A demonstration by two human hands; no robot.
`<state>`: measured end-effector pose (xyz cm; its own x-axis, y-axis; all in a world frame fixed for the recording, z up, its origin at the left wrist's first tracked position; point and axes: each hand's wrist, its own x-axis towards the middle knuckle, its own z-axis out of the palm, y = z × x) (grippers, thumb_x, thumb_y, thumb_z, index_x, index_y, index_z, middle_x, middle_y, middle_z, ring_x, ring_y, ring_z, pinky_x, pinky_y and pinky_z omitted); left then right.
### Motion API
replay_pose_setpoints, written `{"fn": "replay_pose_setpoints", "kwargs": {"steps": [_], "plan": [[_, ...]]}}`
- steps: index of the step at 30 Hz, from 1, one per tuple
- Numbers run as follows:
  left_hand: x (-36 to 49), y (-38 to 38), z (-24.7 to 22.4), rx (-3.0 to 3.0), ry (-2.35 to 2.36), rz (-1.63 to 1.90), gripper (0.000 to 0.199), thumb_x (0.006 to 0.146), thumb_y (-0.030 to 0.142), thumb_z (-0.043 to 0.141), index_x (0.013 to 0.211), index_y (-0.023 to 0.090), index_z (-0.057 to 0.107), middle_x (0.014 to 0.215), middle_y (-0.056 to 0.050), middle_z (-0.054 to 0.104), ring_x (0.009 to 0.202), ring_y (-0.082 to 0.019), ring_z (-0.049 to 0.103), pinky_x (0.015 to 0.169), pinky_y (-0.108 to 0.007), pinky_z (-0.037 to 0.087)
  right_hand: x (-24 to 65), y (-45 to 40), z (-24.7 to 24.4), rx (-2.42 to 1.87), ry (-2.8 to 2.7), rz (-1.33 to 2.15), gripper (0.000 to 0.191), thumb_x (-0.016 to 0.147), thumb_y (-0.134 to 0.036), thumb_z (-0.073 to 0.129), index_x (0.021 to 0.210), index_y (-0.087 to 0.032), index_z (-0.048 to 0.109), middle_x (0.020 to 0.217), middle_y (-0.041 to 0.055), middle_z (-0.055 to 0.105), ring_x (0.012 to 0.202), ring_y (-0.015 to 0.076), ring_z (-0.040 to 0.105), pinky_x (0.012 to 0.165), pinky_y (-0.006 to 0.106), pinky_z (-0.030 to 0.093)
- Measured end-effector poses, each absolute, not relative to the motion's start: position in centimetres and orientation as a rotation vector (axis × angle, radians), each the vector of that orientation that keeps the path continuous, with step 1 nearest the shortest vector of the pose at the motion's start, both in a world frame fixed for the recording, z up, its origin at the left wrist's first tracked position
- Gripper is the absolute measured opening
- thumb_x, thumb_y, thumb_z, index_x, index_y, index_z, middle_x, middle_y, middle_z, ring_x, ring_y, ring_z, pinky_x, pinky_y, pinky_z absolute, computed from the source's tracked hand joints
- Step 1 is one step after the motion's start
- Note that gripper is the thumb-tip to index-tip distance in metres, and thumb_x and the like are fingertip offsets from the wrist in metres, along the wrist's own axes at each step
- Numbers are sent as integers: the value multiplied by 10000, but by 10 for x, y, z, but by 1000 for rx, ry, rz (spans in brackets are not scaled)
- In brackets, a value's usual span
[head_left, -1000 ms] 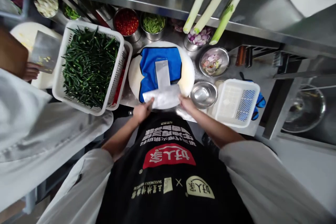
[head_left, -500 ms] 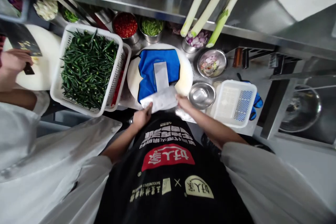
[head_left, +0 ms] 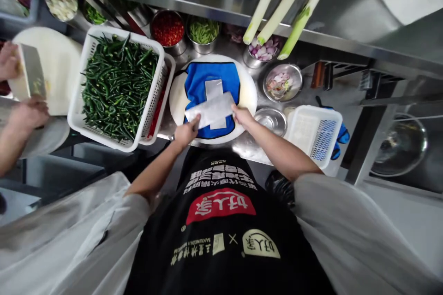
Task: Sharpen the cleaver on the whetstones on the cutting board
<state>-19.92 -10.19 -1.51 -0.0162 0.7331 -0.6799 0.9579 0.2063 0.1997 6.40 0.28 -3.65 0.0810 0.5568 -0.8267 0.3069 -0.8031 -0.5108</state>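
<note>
My right hand [head_left: 243,117] grips one end of a pale, flat, rectangular blade that looks like a cleaver [head_left: 210,109]; its handle is hidden in the fist. With the thumb on top, my left hand [head_left: 187,132] holds the blade's opposite near corner. The blade lies crosswise over a light grey block that looks like a whetstone [head_left: 218,122], whose two ends show beyond it. Under the stone a blue cloth [head_left: 195,83] with dark edging is spread on a round white cutting board [head_left: 248,87].
At left stand a white basket of green chillies [head_left: 119,87] and a co-worker's hand [head_left: 29,113] at another cleaver [head_left: 32,71]. Steel bowls, including one of chopped red chillies [head_left: 168,30], line the back. Right are an empty steel bowl [head_left: 272,120] and a white plastic basket [head_left: 313,136]. Leeks [head_left: 266,2] overhang the shelf.
Both my hands have slid the cleaver away from my body, from the stone's near end to its middle. The co-worker's cleaver has turned, and a second hand shows beside it.
</note>
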Motion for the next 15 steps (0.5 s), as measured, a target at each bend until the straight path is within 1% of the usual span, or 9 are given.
{"fn": "replay_pose_setpoints", "kwargs": {"steps": [2,3,6,8,10,12,14,15], "plan": [[-203,-77,-16,1610,1853,-370,791,993,298,575,1714,403,268,1324,-86,734,1169,-293,721,970,-347,525,57,24,-37,-2089,-888,1731,515,1066,-426,593,626,-219,422,466,-25,420,371,82,328,407,238,297],[-202,-78,-14,1613,1843,-377,776,1001,297,560,1713,406,270,1307,-84,741,1148,-291,729,962,-349,528,58,21,-35,-2096,-900,1721,518,1058,-433,603,622,-220,422,466,-23,426,371,82,334,407,237,297],[-191,-119,-4,1573,1716,-488,723,1027,342,531,1705,415,291,1225,-86,764,1041,-287,756,888,-350,545,77,-28,-25,-2213,-913,1796,513,1010,-466,664,620,-218,442,456,-16,450,379,100,388,404,233,301],[-187,-138,-1,1558,1652,-525,724,1026,365,543,1705,412,296,1194,-87,772,1013,-286,761,860,-343,548,86,-49,-26,-2253,-839,1818,510,1015,-464,654,620,-219,443,442,-21,431,379,101,383,402,231,297],[-189,-124,-5,1582,1688,-499,734,1021,355,552,1707,403,296,1190,-86,773,1041,-287,757,875,-341,548,82,-35,-33,-2206,-791,1796,484,1022,-440,649,637,-214,461,450,-24,432,386,98,380,404,231,298],[-195,-88,-11,1635,1774,-434,752,1010,311,559,1707,405,294,1251,-80,760,1112,-286,741,922,-340,541,71,0,-43,-2114,-796,1745,472,1026,-434,652,654,-213,463,465,-27,433,392,92,368,405,234,295],[-199,-66,-14,1679,1832,-388,782,995,277,574,1708,414,285,1320,-73,738,1164,-283,724,958,-338,532,65,21,-47,-2061,-813,1688,490,1032,-463,641,658,-222,436,468,-35,412,392,89,351,404,237,284],[-199,-68,-14,1685,1823,-395,783,997,280,575,1709,416,279,1313,-73,741,1153,-280,727,955,-336,532,66,17,-46,-2069,-828,1681,499,1028,-484,641,659,-226,427,466,-37,406,393,92,353,405,239,282]]}}
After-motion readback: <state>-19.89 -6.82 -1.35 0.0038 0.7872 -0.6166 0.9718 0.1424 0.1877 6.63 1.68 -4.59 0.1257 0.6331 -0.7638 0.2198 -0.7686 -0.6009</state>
